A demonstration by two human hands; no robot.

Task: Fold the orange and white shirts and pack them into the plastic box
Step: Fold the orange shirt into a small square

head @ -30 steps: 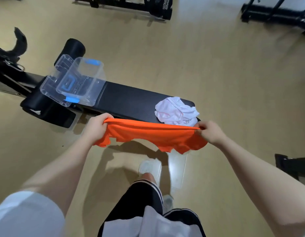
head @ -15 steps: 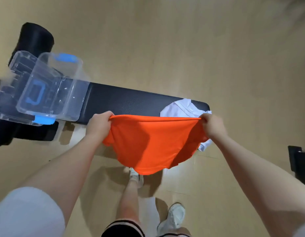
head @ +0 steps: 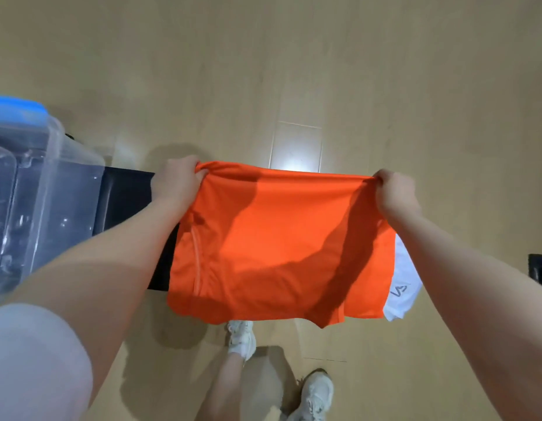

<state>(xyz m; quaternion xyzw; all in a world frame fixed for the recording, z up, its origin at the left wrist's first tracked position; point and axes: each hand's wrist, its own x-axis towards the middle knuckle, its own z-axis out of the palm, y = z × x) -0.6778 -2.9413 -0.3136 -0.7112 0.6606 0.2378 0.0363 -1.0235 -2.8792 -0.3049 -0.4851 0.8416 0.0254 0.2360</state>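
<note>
The orange shirt (head: 278,244) hangs spread out flat over the black bench (head: 127,202), held by its top edge. My left hand (head: 177,183) grips the top left corner and my right hand (head: 395,192) grips the top right corner. The white shirt (head: 403,287) lies crumpled on the bench's right end, mostly hidden behind the orange one. The clear plastic box (head: 45,205) with blue latches stands on the bench at the far left, its lid open.
The bench runs left to right over a light wooden floor (head: 294,71). My two feet in white shoes (head: 242,338) stand just in front of it. A dark object (head: 539,273) sits at the right edge.
I have stepped closer and raised the orange shirt forward over the bench, so it hangs fully spread. The view has tilted down; the box now sits at the left edge.
</note>
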